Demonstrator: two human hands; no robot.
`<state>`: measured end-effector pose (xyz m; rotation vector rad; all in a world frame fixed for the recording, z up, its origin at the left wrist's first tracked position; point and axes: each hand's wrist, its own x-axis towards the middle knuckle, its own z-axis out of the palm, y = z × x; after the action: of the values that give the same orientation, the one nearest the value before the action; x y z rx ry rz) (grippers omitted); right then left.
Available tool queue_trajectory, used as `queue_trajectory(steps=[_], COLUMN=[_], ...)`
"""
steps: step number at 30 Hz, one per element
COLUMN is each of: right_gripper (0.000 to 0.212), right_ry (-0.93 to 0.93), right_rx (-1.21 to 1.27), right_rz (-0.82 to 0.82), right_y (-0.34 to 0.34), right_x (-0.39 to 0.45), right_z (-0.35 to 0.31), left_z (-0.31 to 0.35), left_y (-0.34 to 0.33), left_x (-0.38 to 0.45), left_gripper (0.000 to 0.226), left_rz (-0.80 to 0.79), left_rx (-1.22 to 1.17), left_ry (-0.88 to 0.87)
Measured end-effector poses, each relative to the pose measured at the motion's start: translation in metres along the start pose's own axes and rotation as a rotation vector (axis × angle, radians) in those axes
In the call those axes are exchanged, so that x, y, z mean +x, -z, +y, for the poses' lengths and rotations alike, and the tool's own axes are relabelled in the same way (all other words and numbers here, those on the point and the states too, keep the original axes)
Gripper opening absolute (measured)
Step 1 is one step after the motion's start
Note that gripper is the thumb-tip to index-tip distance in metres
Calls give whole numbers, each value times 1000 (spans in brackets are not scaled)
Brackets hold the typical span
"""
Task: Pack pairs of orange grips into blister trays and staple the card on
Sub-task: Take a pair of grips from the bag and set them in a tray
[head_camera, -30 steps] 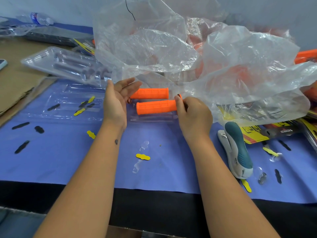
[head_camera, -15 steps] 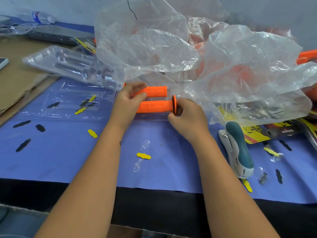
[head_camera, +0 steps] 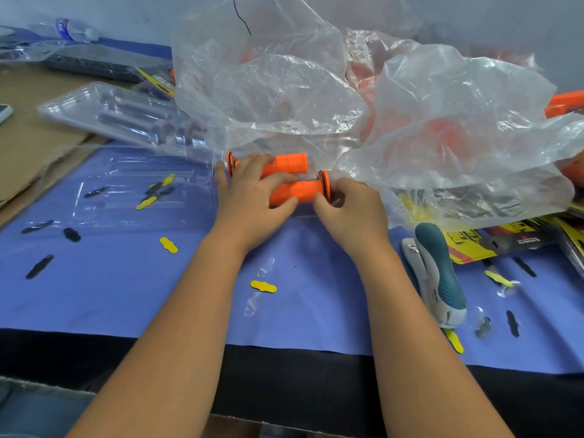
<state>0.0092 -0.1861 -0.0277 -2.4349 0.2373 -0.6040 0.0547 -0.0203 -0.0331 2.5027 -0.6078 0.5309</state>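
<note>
- two orange grips lie side by side on the blue mat, in front of the big clear bag (head_camera: pixel 316 99): far grip (head_camera: pixel 289 162), near grip (head_camera: pixel 297 191).
- left hand (head_camera: pixel 249 200) lies over both, fingers curled on them; right hand (head_camera: pixel 350 213) pinches the flanged end of the near grip.
- handling guess: light, rubbery, ribbed surface so decent friction; slightly squashy, not fragile. hold mid-barrel or by the flange; round, so they will roll if let go.
- clear blister tray under them is barely visible, only a faint edge (head_camera: pixel 303 216); can't tell if the grips are seated in its pockets.
- thin clear plastic likely flexes and skids on the mat; pin it down while pressing.
- spare trays (head_camera: pixel 126 115) at the left, stapler (head_camera: pixel 439 273) at the right, printed cards (head_camera: pixel 474 245) partly under the bag.
- more orange stock shows blurred through the bag; count unreadable.
</note>
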Motion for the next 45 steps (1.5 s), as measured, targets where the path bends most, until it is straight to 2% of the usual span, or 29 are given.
queue_trajectory(steps=[4,6,9,11,13,17,22,28,34,37,40,45], right_gripper=[54,53,40,34,30,18,17,14,14,15,19,18], right_ry=[-22,-50,-183,-255,-290,-301,-308,-323,-324,-333,-350,-337], right_rx=[0,105,407,440,317,64,-10,69,111,146,192,257], right_rz=[81,194,397,466,421,216,177,144,109,108,127,235], right_y=[4,8,19,26,27,22,17,17,15,16,16,15], right_x=[1,1,5,9,12,12,10,10,9,9,10,7], right_z=[-4,-7,-6,-1,5,11,9,9,9,9,10,10], left_z=[12,17,17,15,15,21,26,29,39,39,34,28], left_y=[2,4,9,13,16,19,20,13,2,3,7,12], left_x=[-4,-3,1,1,0,-2,-4,0,-1,1,2,2], left_gripper=[68,68,63,62,58,47,31,31,28,30,38,42], left_rz=[-84,-73,-38,-11,26,8,6,-39,46,26,-44,-4], left_rx=[85,45,-18,10,36,49,92,153,100,66,49,87], left_ry=[-119,-116,-104,-114,-121,-180,-203,-236,-177,-152,-100,-57])
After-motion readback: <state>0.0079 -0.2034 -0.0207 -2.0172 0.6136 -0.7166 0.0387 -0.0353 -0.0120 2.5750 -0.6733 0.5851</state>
